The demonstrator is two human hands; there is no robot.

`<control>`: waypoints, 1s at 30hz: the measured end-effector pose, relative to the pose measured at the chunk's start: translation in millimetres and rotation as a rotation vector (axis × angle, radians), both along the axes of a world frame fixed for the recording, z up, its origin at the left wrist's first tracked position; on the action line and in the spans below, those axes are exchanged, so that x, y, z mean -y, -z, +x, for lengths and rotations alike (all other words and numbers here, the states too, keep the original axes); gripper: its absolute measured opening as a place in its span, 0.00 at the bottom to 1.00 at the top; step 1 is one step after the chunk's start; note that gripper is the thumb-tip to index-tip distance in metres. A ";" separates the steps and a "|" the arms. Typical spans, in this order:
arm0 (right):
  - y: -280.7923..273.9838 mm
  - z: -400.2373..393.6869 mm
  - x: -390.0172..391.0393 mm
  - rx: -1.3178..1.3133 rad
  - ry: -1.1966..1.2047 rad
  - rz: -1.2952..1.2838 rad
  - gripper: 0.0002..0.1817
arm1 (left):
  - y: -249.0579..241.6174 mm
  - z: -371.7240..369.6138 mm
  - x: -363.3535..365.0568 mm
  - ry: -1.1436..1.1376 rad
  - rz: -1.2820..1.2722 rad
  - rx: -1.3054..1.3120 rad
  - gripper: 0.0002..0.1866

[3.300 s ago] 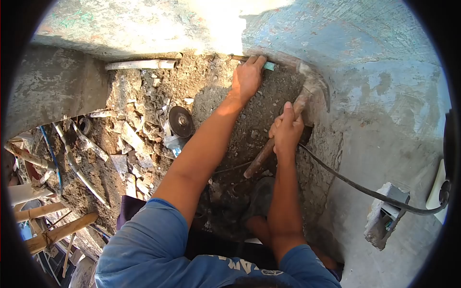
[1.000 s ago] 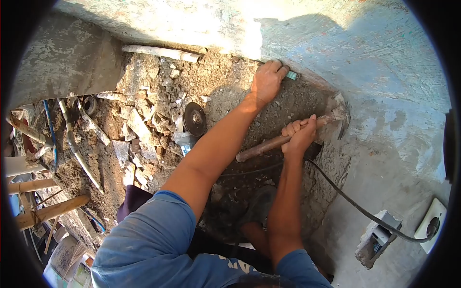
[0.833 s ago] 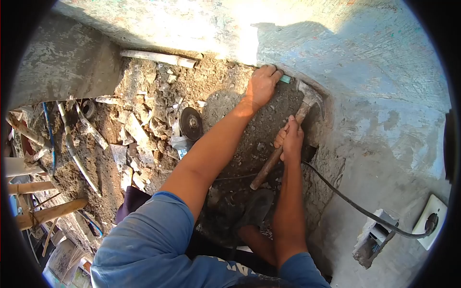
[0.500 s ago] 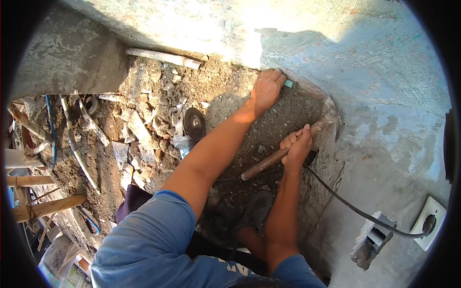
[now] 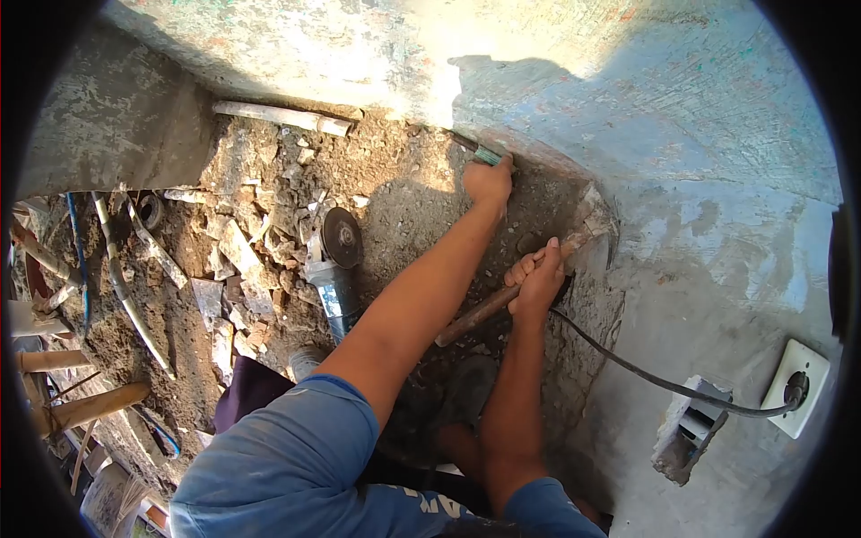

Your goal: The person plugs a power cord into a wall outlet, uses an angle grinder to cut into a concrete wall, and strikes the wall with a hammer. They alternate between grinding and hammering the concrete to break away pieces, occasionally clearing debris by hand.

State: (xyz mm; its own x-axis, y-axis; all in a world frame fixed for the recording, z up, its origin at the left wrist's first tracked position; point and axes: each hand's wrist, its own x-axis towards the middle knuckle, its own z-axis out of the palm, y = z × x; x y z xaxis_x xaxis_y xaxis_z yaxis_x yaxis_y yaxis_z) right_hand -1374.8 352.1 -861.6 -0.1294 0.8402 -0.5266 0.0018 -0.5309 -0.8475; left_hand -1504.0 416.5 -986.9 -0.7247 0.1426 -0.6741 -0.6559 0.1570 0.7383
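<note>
My left hand [image 5: 487,185] is closed around a chisel [image 5: 487,156] with a green grip. Its dark shaft points up and left along the foot of the painted wall. In my right hand [image 5: 536,280], wrapped mid-handle, is a hammer [image 5: 473,319] with a worn wooden handle. The dusty hammer head [image 5: 594,226] is at the wall corner on the right. To the left of my left forearm, an angle grinder [image 5: 335,296] lies on the rubble with its dark disc facing up.
A black cable [image 5: 655,386] runs from a wall socket [image 5: 795,389] across to my right hand. Near the socket is a broken-out wall box [image 5: 691,430]. Tile shards [image 5: 240,251], a pale pipe [image 5: 285,117] and bamboo poles [image 5: 99,405] lie on the left.
My left hand has turned and come slightly down, so more of the chisel shows along the wall. The view has shifted, uncovering the grinder's body. The right hand keeps its grip on the hammer.
</note>
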 end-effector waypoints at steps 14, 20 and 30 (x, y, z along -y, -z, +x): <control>-12.8 1.5 0.6 0.079 0.025 0.087 0.19 | -49.4 44.2 45.2 0.395 0.021 0.102 0.19; 8.8 19.2 -7.7 0.297 -0.166 0.124 0.16 | -44.8 37.5 113.7 1.239 -0.407 -0.405 0.30; 17.4 24.0 20.5 1.029 -0.521 0.335 0.27 | -80.8 7.8 206.0 1.316 -0.531 -0.526 0.26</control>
State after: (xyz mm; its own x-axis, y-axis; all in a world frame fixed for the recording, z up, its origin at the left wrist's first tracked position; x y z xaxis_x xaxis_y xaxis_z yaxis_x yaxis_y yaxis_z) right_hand -1350.8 331.6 -879.1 -0.1408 0.9270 -0.3475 0.9081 -0.0189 -0.4184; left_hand -1496.2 210.5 -906.1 -0.4458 0.6930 -0.5665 0.4733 0.7197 0.5080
